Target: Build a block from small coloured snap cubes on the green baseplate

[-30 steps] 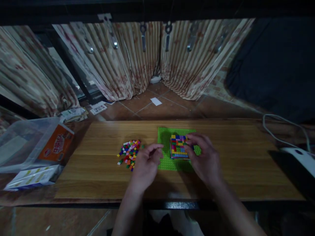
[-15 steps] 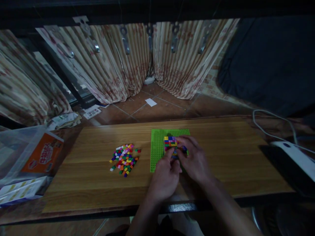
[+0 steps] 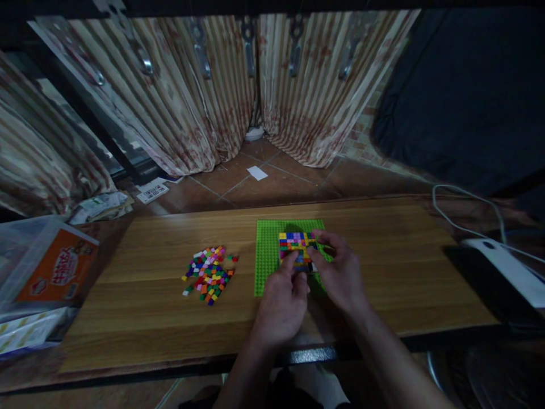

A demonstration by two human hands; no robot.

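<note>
A flat block of small multicoloured toy bricks [image 3: 296,241] lies over the green studded baseplate [image 3: 266,244] on the wooden table. My left hand [image 3: 283,304] is at its near left side, index finger on its top face and thumb by the near edge. At the right side, my right hand [image 3: 343,272] has its thumb on the block and its fingers at the far right corner. Both hands are closed on the block. They cover its near and right parts, and I cannot tell whether it is fixed to the baseplate.
A loose pile of coloured bricks [image 3: 210,272] is spread on the wooden table [image 3: 149,272] left of the baseplate. Further left stands a clear plastic bin [image 3: 25,238] with an orange package [image 3: 59,270]. A white device [image 3: 502,272] with a cable lies at the right edge.
My right hand's fingers have spread along the block's right edge, uncovering more of its top. A dark blue piece near those fingers no longer shows there. The view has shifted slightly.
</note>
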